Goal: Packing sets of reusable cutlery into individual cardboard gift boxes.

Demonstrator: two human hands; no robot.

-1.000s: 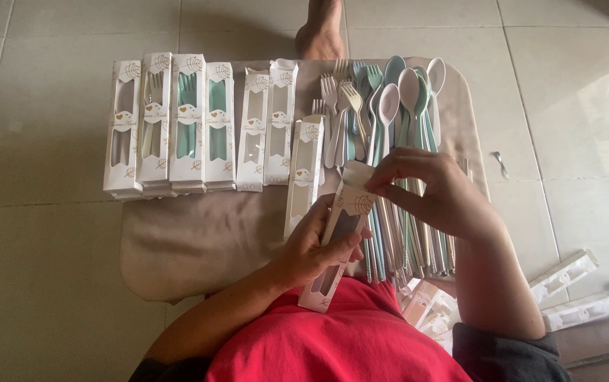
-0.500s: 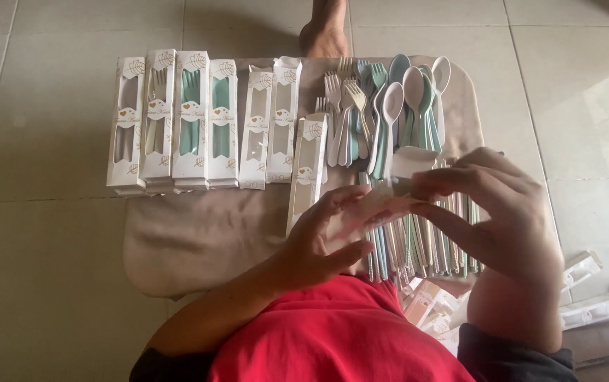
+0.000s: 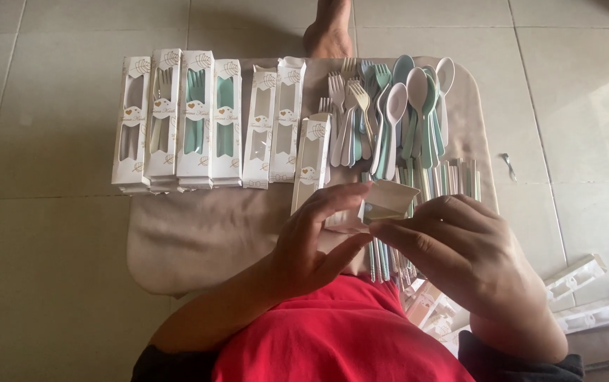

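Above a beige mat spread on the tiled floor, the left hand and right hand together pinch a small white box by its open end, fingers curled around it. Beyond them, filled white boxes stand in a row beside loose forks and spoons.

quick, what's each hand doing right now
Left hand: closed on the small white box, fingers at its near side.
Right hand: pinching the same box's open end.
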